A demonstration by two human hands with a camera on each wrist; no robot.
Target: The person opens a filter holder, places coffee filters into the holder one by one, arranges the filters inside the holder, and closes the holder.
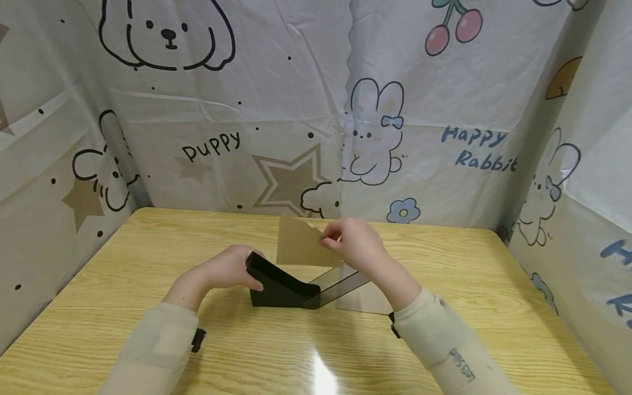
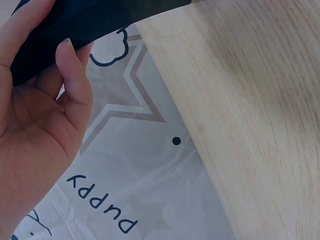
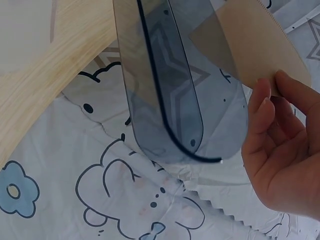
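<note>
- Left hand [image 1: 232, 269]: fingers curled round the 10 o'clock end of a black wedge-shaped case [image 1: 286, 291], above the yellow wood-grain bench [image 1: 276, 351]. Can't tell if the case touches down.
- A see-through grey lid [image 1: 340, 289] slants up from the case's low end, toward 2 o'clock.
- Right hand [image 1: 357, 244]: fingertips closed in a pinch on 1 flat tan paper-like sheet [image 1: 298, 244], at its 2 o'clock corner. Sheet's up in the air, 1 o'clock from the case.
- 1 pale flat sheet [image 1: 360, 302] lies around 3 o'clock from the case.
</note>
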